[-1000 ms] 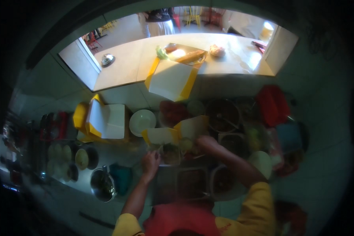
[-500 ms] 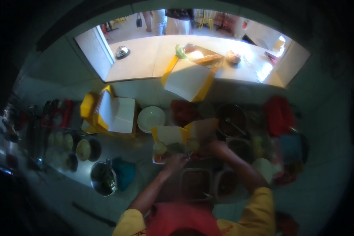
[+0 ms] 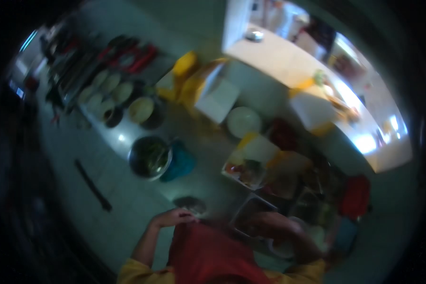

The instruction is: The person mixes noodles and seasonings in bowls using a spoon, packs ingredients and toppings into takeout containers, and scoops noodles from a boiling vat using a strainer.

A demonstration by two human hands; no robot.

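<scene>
My left hand (image 3: 175,217) is at the upper left edge of my red apron (image 3: 213,255), fingers stretched toward the right, with nothing visible in it. Just beyond its fingertips lies a dark round dish (image 3: 191,204), blurred. My right hand (image 3: 265,223) is smeared by motion over a rectangular metal pan (image 3: 253,203); its fingers cannot be made out. Ahead of it stands an open white and yellow takeaway box (image 3: 260,147) with food (image 3: 245,171) inside. A second open box (image 3: 288,168), in shadow, adjoins it on the right.
A metal bowl of greens (image 3: 151,157) stands by a teal cloth (image 3: 179,161). Several pale bowls (image 3: 141,110) line the left counter. White plates (image 3: 244,122) and folded yellow boxes (image 3: 189,85) lie further back. A filled box (image 3: 312,109) overhangs the serving ledge (image 3: 279,59). A red container (image 3: 355,196) is at right.
My view has swung left and tilted. Both hands have left the boxes: the left is back by my apron, the right is over the metal pan.
</scene>
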